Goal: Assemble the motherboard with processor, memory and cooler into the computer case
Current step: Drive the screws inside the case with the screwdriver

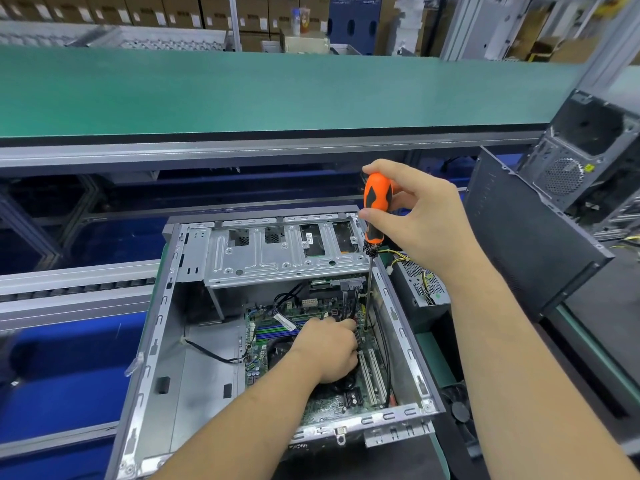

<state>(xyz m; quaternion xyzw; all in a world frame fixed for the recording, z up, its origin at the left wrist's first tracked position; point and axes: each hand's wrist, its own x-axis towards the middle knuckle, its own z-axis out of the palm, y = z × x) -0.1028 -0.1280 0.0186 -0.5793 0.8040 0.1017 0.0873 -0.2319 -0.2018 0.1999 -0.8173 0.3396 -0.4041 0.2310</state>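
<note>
Left hand [329, 348] rests curled on the motherboard [325, 407] inside the case [156, 341]; right hand [415, 216] fingers [369, 213] pinch the screwdriver [376, 202], fastening a right-edge screw; next, likely remaining screws.

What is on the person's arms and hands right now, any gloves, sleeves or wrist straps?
Nothing that shows. Both hands, the left hand and the right hand, are bare, with no gloves, rings or tape visible. Both forearms are uncovered up to the picture's bottom edge, so no sleeves are in view. No watch, wrist strap or cable shows on either wrist.
</note>
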